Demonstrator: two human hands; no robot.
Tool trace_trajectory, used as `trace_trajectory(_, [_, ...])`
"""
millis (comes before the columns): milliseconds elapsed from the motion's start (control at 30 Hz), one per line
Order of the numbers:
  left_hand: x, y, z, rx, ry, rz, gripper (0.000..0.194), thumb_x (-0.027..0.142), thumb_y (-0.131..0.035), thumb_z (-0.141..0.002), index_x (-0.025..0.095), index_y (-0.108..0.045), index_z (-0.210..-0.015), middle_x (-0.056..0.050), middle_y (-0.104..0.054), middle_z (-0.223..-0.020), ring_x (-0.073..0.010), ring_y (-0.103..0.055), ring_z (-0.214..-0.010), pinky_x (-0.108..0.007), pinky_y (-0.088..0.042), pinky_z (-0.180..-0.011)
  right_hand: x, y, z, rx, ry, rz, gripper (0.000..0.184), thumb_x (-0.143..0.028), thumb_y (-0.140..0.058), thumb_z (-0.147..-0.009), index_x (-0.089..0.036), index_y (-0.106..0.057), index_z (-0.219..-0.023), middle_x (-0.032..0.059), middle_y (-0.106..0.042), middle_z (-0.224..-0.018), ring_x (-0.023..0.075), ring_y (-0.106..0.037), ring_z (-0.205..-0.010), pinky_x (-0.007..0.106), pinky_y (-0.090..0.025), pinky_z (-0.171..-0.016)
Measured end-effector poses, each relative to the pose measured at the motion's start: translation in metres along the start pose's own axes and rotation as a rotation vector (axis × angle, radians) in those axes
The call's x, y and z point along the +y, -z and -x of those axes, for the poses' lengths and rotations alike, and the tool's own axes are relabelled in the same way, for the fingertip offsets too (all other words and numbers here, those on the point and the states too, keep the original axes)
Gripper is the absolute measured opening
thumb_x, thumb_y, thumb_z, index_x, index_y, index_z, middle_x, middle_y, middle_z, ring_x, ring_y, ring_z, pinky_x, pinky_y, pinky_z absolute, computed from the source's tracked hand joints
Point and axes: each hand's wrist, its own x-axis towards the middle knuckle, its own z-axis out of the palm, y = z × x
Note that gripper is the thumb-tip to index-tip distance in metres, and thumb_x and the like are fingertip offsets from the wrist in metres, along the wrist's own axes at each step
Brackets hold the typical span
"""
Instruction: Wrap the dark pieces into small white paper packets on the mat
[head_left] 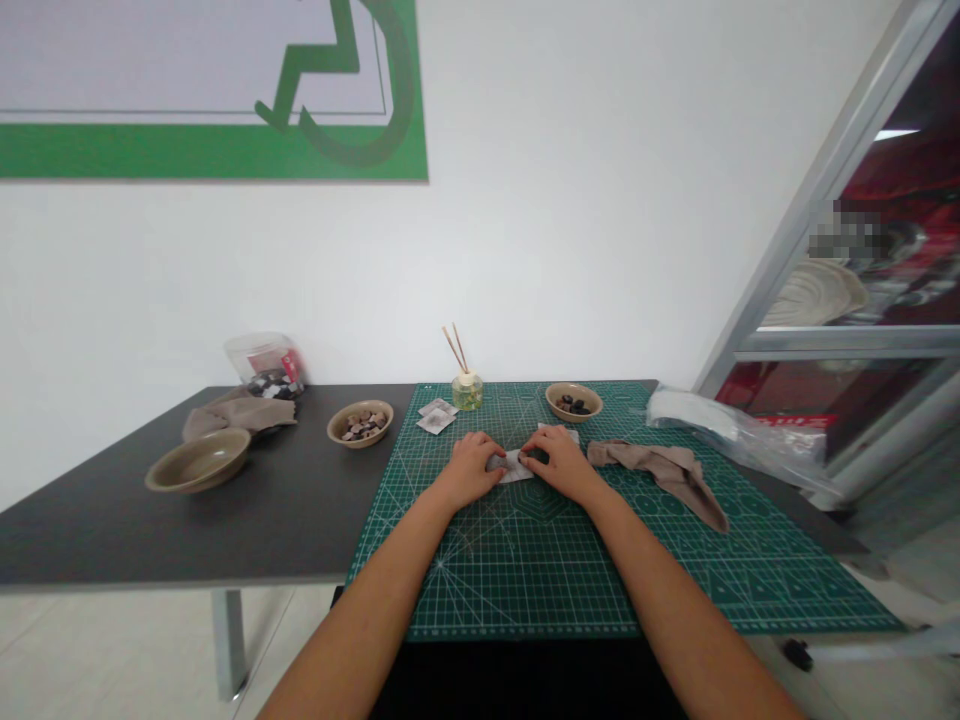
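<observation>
My left hand [471, 470] and my right hand [559, 462] face each other over the green cutting mat. Between them lies a small white packet [515, 468] with a greyish print, its two ends pinched by my fingers and partly covered. Just behind my right hand, a second pale packet [568, 434] shows in part. More flat packets [437, 416] lie to the left, beyond my left hand. A brown cloth [666, 466] rests crumpled to the right of my right hand.
On the green mat [517, 590] stand a reed diffuser [467, 391] and a bowl of dark pieces [574, 402]. Leftward are a bowl of brownish pieces [361, 424], another bowl [199, 462], a cloth [240, 415] and a clear container [266, 362]. A plastic bag [742, 435] lies right.
</observation>
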Motion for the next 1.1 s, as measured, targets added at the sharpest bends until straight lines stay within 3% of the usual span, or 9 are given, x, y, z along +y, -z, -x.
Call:
trace_trajectory(200, [0.0009,0.0003,-0.0006,-0.003,-0.015,-0.003,0.019,0.019,-0.059,-0.075,0.02,-0.064,-0.093,-0.005,-0.056,-0.099,-0.0218,-0.049,-0.098,-0.037,-0.039,-0.086,0.0,-0.0023,0.0001,-0.072,0.117,-0.08,0.011,-0.024,-0.063,-0.077,-0.022,-0.067,-0.087,0.0053,-0.059,-0.093,0.0199,-0.05,-0.092,0.038,-0.037,-0.087])
trace_trajectory(367, [-0.0003,0.0007,-0.0008,-0.013,-0.027,0.036,0.021,0.018,-0.059,-0.074,0.019,-0.063,-0.094,-0.005,-0.058,-0.101,-0.0216,-0.049,-0.101,-0.038,-0.037,-0.089,0.0047,-0.0022,-0.0003,-0.02,0.031,-0.011,0.01,-0.024,-0.063,-0.076,-0.02,-0.067,-0.084,0.0063,-0.06,-0.087,0.0214,-0.05,-0.09,0.039,-0.037,-0.084])
trace_trajectory(533, [0.0006,0.0015,-0.0006,-0.01,-0.047,0.052,0.023,0.015,-0.058,-0.074,0.019,-0.061,-0.096,-0.004,-0.059,-0.099,-0.0212,-0.05,-0.101,-0.036,-0.038,-0.088,0.0016,-0.0008,0.0021,-0.069,0.113,-0.08,0.011,-0.025,-0.064,-0.076,-0.022,-0.067,-0.086,0.0055,-0.059,-0.095,0.0203,-0.05,-0.094,0.038,-0.036,-0.088])
trace_trajectory(733, [-0.0012,0.0007,-0.0009,-0.011,-0.053,0.046,0.023,0.017,-0.058,-0.074,0.019,-0.061,-0.097,-0.004,-0.059,-0.1,-0.0211,-0.05,-0.101,-0.036,-0.038,-0.088,0.0035,-0.0008,0.0012,-0.005,0.024,-0.028,0.008,-0.024,-0.062,-0.076,-0.019,-0.065,-0.081,0.0067,-0.059,-0.091,0.0218,-0.049,-0.092,0.04,-0.037,-0.086])
trace_trajectory(900, [-0.0016,0.0004,-0.0006,-0.012,-0.063,0.039,0.023,0.017,-0.057,-0.075,0.02,-0.061,-0.097,-0.004,-0.059,-0.1,-0.0208,-0.05,-0.1,-0.035,-0.038,-0.088,-0.0002,0.0004,0.0024,-0.079,0.127,-0.09,0.011,-0.026,-0.063,-0.076,-0.022,-0.066,-0.086,0.0061,-0.058,-0.099,0.0212,-0.049,-0.098,0.04,-0.036,-0.09])
trace_trajectory(1100, [0.0005,0.0016,-0.0002,-0.017,-0.047,0.052,0.025,0.017,-0.058,-0.074,0.019,-0.06,-0.099,-0.004,-0.059,-0.102,-0.0214,-0.049,-0.101,-0.036,-0.038,-0.088,0.0035,0.0004,0.0019,-0.003,0.052,-0.025,0.008,-0.024,-0.063,-0.075,-0.02,-0.066,-0.082,0.0071,-0.059,-0.095,0.0228,-0.049,-0.096,0.042,-0.037,-0.088])
